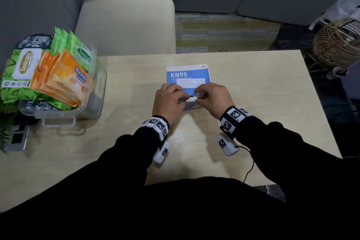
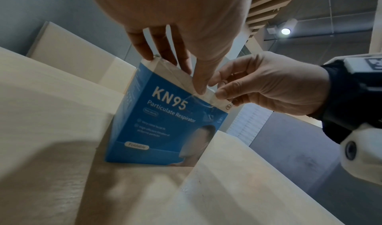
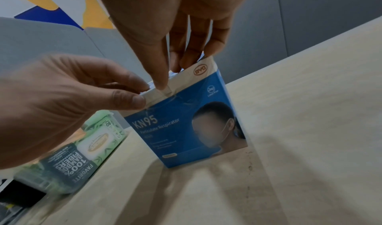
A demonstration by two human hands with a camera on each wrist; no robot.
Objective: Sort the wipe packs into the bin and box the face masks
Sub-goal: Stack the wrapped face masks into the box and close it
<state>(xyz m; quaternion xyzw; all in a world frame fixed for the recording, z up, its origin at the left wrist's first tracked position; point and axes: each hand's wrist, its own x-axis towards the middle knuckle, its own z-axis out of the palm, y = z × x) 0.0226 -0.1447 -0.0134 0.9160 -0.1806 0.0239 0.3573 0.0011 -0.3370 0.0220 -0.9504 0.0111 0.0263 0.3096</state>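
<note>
A blue KN95 mask box [image 1: 188,76] stands upright mid-table, its labelled top panel facing me. My left hand [image 1: 182,97] and right hand [image 1: 200,96] meet at its near top edge. In the left wrist view my right hand [image 2: 258,84] pinches the white top edge of the box [image 2: 165,130] between thumb and forefinger. The right wrist view shows my left hand [image 3: 72,101] pinching the same edge of the box [image 3: 186,130]. No loose masks show. Green wipe packs [image 1: 25,64] and orange wipe packs [image 1: 64,82] fill the clear bin [image 1: 93,107] at the left.
A cream chair [image 1: 126,25] stands behind the table. A wicker basket [image 1: 337,43] sits on the floor beyond the table's right edge. A green plant [image 1: 5,126] lies at the far left. A black cable [image 1: 249,165] trails from my right wrist.
</note>
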